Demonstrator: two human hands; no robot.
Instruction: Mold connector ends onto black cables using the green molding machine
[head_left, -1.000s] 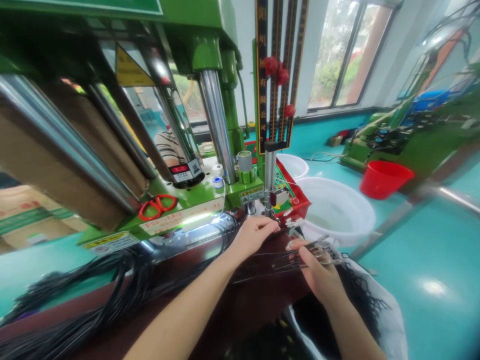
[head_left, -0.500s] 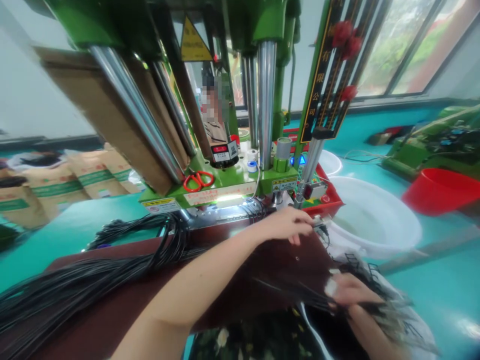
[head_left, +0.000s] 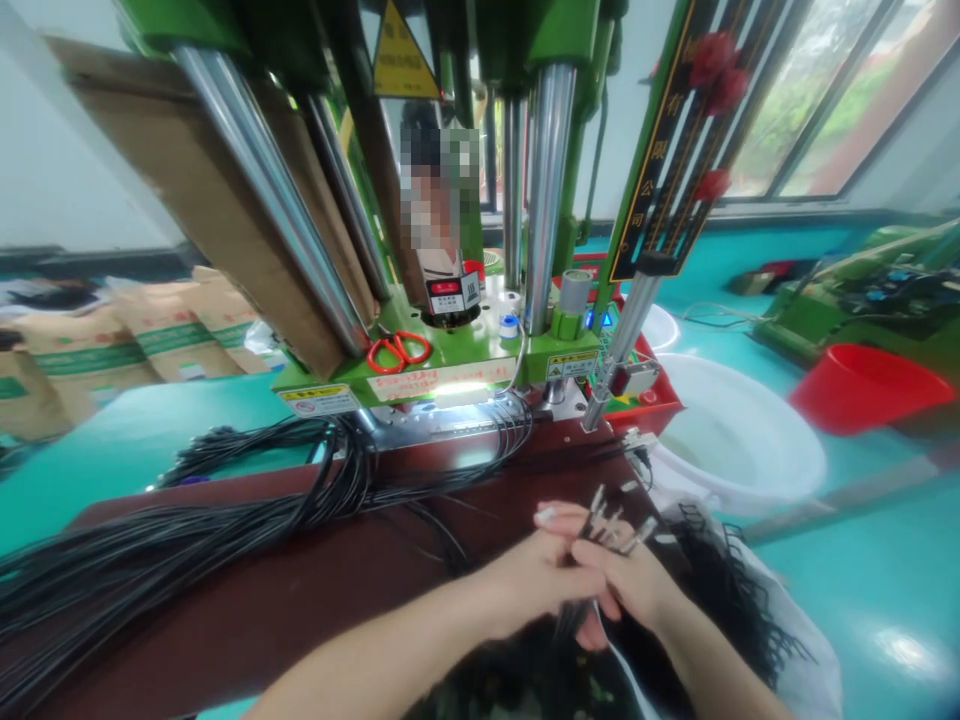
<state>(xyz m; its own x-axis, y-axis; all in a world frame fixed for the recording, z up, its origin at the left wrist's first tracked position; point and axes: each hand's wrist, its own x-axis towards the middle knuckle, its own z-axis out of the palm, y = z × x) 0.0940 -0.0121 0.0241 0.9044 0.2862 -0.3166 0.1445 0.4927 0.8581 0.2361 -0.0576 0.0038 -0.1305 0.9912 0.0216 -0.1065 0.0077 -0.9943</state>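
Note:
My left hand and my right hand meet over the front edge of the brown table. Both are closed around a small bunch of black cables whose metal connector ends stick up between the fingers. The cable lengths hang below the hands, partly hidden by them. A large bundle of black cables runs along the left of the table. Several of its strands curve to the metal plate under the green machine.
Red-handled scissors lie on the machine base. At the right are a white tub, a red basin and a white bag with black netted pieces. A person is behind the machine.
My left hand has come down from the table's right back corner to the cables. My right hand has moved left and up with the bunch, and the two hands now touch.

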